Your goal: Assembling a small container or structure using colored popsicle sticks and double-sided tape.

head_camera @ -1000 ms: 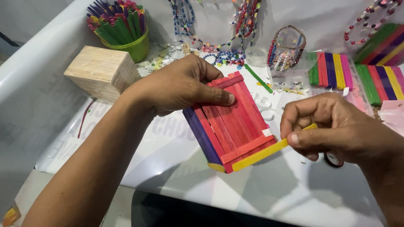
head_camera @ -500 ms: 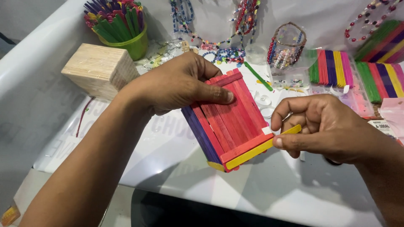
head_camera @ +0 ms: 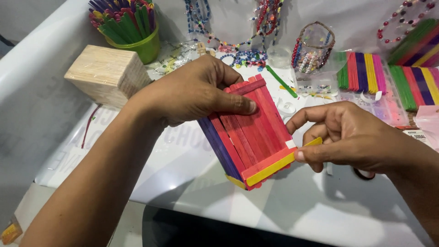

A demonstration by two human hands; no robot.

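A left hand (head_camera: 192, 93) holds a panel (head_camera: 249, 130) of red craft sticks tilted above a white desk (head_camera: 192, 183), thumb pressed flat on its face. The right hand (head_camera: 352, 137) pinches a yellow stick (head_camera: 274, 167) against the panel's lower edge. A wooden block (head_camera: 107, 75) sits at the left, near a green cup (head_camera: 139, 39) of coloured sticks. Bead strings (head_camera: 242, 57) and bundles of striped sticks (head_camera: 361, 71) lie behind.

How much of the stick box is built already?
Done: the stick box already has a red slatted side, a purple side and a red cross stick at each end. In hand: the left hand holds it while the right hand presses a yellow stick along its lower edge. What remains is hidden.
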